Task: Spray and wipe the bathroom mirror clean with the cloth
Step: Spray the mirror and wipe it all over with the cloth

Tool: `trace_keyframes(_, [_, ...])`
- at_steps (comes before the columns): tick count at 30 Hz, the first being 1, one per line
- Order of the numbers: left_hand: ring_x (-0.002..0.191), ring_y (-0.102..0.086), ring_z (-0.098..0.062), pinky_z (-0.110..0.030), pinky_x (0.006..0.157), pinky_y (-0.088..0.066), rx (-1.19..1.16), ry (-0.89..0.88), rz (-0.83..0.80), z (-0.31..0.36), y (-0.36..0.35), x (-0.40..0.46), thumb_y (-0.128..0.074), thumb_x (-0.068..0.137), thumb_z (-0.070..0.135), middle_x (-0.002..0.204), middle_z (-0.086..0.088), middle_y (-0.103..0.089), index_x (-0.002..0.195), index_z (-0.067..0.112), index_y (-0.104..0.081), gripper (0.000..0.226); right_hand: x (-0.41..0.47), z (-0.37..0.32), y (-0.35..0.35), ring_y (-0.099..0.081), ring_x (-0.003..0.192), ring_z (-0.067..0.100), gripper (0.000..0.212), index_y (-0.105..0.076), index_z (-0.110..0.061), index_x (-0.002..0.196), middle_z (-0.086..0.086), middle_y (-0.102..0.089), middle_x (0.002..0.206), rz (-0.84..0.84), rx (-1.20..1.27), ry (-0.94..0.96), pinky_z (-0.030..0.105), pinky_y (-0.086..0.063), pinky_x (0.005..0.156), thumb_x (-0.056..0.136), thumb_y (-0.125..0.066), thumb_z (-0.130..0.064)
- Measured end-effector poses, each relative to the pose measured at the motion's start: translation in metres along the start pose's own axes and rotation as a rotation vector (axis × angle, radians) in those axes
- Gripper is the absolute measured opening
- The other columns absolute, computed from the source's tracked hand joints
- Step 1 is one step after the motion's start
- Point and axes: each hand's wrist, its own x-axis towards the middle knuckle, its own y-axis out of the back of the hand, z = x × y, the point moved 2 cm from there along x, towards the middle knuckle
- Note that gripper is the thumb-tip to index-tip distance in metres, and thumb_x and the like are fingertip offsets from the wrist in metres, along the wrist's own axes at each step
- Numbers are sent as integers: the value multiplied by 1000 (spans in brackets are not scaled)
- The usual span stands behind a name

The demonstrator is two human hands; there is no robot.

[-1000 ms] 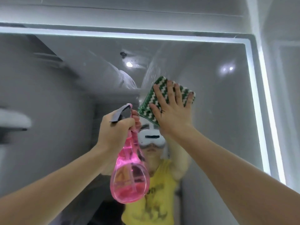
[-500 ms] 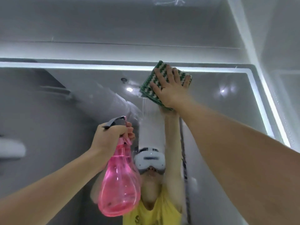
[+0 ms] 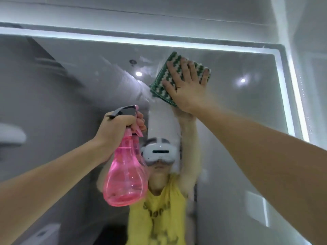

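The mirror [image 3: 238, 121] filled most of the frame, its glass bordered along the top and right side by a lit white strip [image 3: 290, 89]. Above the strip, at the top of the frame, ran a pale grey wall or ceiling panel [image 3: 159, 9] with a thin seam across it. The glass reflected grey room surfaces, two small ceiling lights in the upper centre and upper right, and a person in a yellow shirt at the lower centre (wearing a white headset). A hazy streak crossed the glass around the upper centre; whether it was spray or smear could not be told.

The pink spray bottle [image 3: 126, 174] hung in the lower centre of the frame, translucent, with a little liquid pooled at its base and a grey trigger head at the top. The left hand [image 3: 116, 128] gripped the bottle's neck, fingers curled fully round it just under the trigger.

The green and white cloth [image 3: 166, 82], folded, sat flat against the mirror in the upper centre right, just below the top strip. The right hand [image 3: 189, 87] pressed it to the glass with palm flat and fingers straight and spread.
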Motion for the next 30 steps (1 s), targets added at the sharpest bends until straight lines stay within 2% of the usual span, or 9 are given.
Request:
trace_keyframes(4, [77, -56, -22, -42, 85, -51, -67, 49, -7, -8, 3, -19, -50, 54, -4, 81, -8, -58, 98, 3, -60, 46, -75, -22, -19, 17, 145, 22, 58, 12, -38, 147, 2, 18, 158, -52, -13, 60, 53, 21, 110, 98, -13, -56])
trace_keyframes(7, [68, -55, -15, -29, 70, -52, -140, 127, -70, -13, 1, -41, -48, 53, -5, 79, -5, -56, 101, 4, -56, 49, -142, -39, -40, 2, 146, 24, 59, -4, -33, 150, 6, 1, 160, 15, -4, 154, 55, 8, 113, 97, -16, -55])
trace_keyframes(13, [78, -57, -23, -46, 97, -43, -36, 171, 7, -27, 18, -70, -51, 53, -7, 84, -10, -58, 100, 2, -59, 48, -229, -53, -65, -2, 147, 27, 59, -11, -31, 152, 8, -5, 160, -37, -38, 201, 62, -5, 111, 97, -16, -54])
trace_keyframes(15, [84, -58, -26, -47, 96, -46, 29, 163, 25, -31, 21, -78, -51, 58, -9, 87, -14, -59, 103, -3, -60, 45, -236, -55, -65, -4, 147, 27, 59, -12, -31, 151, 7, -7, 159, -36, -33, 180, 62, -8, 111, 98, -19, -54])
trace_keyframes(20, [68, -61, -18, -29, 73, -55, 77, 139, 39, -33, 21, -74, -45, 66, -16, 72, -8, -60, 92, 0, -60, 33, -225, -48, -64, -6, 146, 24, 58, -13, -33, 151, 6, -10, 159, -28, -59, 201, 60, -5, 112, 97, -17, -56])
trace_keyframes(23, [68, -58, -18, -24, 65, -55, 66, 121, 45, -22, 20, -60, -40, 70, -19, 76, -9, -59, 100, 0, -59, 40, -184, -45, -54, -5, 146, 22, 56, -10, -35, 150, 3, -8, 159, -8, -38, 141, 58, -1, 111, 97, -11, -55])
trace_keyframes(25, [70, -56, -19, -25, 66, -55, 20, 110, 42, -12, 20, -47, -38, 69, -18, 78, -9, -58, 98, 1, -58, 40, -144, -40, -42, 3, 146, 20, 55, 1, -40, 147, 2, 2, 160, 6, -25, 106, 56, 7, 113, 96, -10, -56])
trace_keyframes(27, [69, -53, -18, -30, 71, -54, -49, 120, -6, -2, 19, -30, -38, 65, -15, 74, -6, -55, 85, 4, -57, 34, -103, -31, -30, 19, 144, 18, 56, 16, -43, 144, -2, 20, 158, -83, -29, 85, 55, 18, 110, 95, -9, -57])
trace_keyframes(30, [66, -50, -18, -35, 77, -48, -77, 140, -40, 17, 16, 0, -42, 57, -10, 71, -5, -51, 75, 8, -53, 28, -52, -16, -10, 23, 143, 17, 57, 13, -43, 146, -4, 25, 156, -107, -14, 65, 53, 22, 108, 98, -13, -57])
